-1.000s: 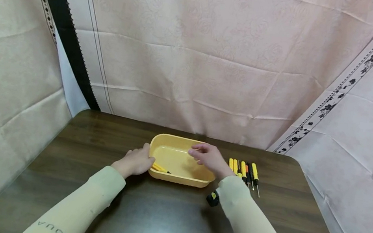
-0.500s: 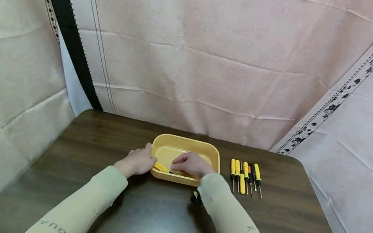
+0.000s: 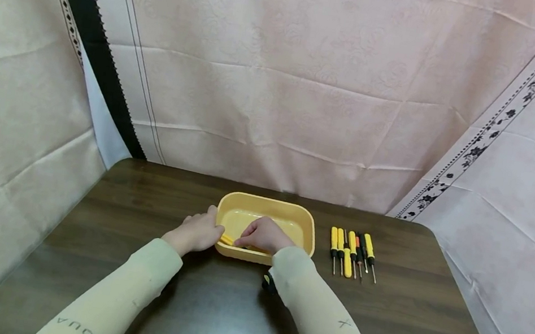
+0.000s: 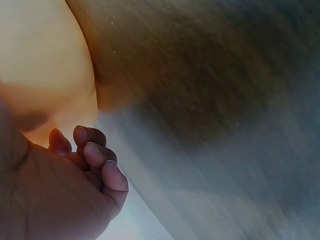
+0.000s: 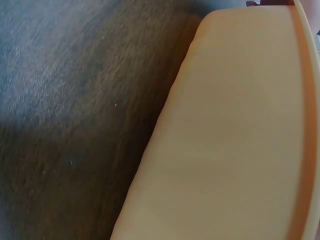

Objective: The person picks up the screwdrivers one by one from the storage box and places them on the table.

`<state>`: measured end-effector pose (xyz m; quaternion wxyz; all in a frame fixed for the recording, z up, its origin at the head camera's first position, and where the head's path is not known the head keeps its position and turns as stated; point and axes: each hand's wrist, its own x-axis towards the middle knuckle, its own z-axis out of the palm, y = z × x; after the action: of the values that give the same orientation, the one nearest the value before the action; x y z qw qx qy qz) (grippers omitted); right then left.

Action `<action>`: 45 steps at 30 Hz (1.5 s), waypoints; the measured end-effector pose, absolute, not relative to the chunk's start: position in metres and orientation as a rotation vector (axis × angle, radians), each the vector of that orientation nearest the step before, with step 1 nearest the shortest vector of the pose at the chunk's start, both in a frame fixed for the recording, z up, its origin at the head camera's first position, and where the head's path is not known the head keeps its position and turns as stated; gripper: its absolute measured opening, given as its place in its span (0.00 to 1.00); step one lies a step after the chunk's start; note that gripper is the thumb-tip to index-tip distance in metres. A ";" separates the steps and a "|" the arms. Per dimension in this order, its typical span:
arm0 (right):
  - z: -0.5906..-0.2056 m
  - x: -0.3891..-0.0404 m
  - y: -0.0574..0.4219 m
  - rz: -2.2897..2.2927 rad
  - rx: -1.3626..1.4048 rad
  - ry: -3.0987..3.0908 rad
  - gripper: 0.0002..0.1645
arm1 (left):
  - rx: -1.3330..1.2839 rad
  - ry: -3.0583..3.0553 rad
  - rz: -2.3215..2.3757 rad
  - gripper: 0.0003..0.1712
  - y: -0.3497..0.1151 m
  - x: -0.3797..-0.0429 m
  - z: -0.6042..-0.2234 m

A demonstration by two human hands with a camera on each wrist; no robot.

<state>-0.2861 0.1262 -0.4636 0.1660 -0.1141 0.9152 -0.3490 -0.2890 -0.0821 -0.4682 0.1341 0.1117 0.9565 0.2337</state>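
A shallow yellow plastic tray (image 3: 302,212) stands on the wooden table. My left hand (image 3: 195,231) grips its left end; in the left wrist view the fingers (image 4: 102,155) are curled beside the tray's wall (image 4: 45,45). Inside the tray, near the front left corner, lies a screwdriver with a yellow handle (image 3: 226,239). My right hand (image 3: 265,234) reaches over the front rim and pinches at this screwdriver, its fingertips low in the tray and partly covering the dark end. The right wrist view is filled mostly by the tray's outer front wall (image 5: 225,125), hiding that hand's fingers.
Several small screwdrivers (image 3: 348,262), mostly yellow and black, lie in a row on the table (image 3: 413,301) right of the tray. A pale cloth (image 3: 276,105) hangs behind the table's back edge, with more cloth on both sides.
My right hand has come down from above the tray's right part and moved left to the screwdriver in the front left corner. The left hand has stayed at the tray's left end.
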 end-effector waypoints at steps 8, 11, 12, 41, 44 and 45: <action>-0.463 -0.285 0.126 -0.951 -0.283 2.634 0.10 | 0.314 2.774 0.679 0.33 -0.082 -0.288 -0.468; -0.462 -0.286 0.129 -0.931 -0.278 2.639 0.09 | 0.310 2.768 0.680 0.34 -0.082 -0.288 -0.468; -0.462 -0.286 0.131 -0.927 -0.279 2.643 0.09 | 0.312 2.767 0.680 0.34 -0.082 -0.287 -0.468; -0.461 -0.286 0.155 -0.839 -0.112 2.711 0.09 | 0.327 2.726 0.695 0.34 -0.085 -0.289 -0.467; -0.461 -0.285 0.155 -0.842 -0.092 2.708 0.09 | 0.336 2.730 0.697 0.35 -0.085 -0.289 -0.467; -0.460 -0.286 0.155 -0.843 -0.091 2.710 0.09 | 0.340 2.731 0.698 0.35 -0.084 -0.289 -0.467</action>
<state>-0.2855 0.1552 -0.4602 0.1506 -0.0316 0.9435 -0.2935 -0.2891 -0.0844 -0.4669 0.1505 0.1182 0.9509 0.2432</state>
